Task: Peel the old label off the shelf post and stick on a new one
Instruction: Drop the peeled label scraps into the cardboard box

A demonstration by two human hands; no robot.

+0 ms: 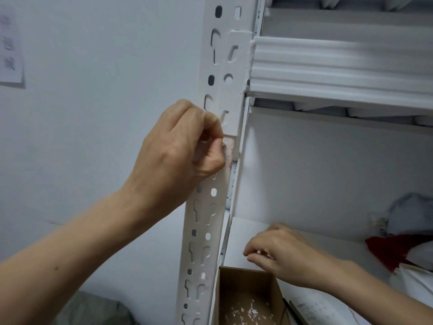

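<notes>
One white perforated steel shelf post (206, 219) runs up the middle of the view, and both bare hands are in the picture. The left hand (185, 146) is up at the post, its fingers (210, 120) curled tight and thumb and forefinger pinched together on the left edge of the old label. That one worn, pinkish-white paper label (229, 150) sits on the post's front face, just below a white bracket plate and just above a pair of round holes. A tiny glint shows at the pinch; what it is cannot be told.

Down low, the right hand (281, 256) hovers over the far edge of one open brown cardboard box (246, 294), well apart from the label. Its fingers are loosely curled with thumb and forefinger tips close; whether they hold anything cannot be told. Inside the box lie many small pale paper scraps (243, 310), too many to count.

One white ribbed shelf beam (339, 66) crosses at upper right. One printed paper sheet (10, 48) hangs on the pale wall to the left. On the shelf to the right lie one red crumpled piece (393, 252) and one grey-white bundle (410, 216).
</notes>
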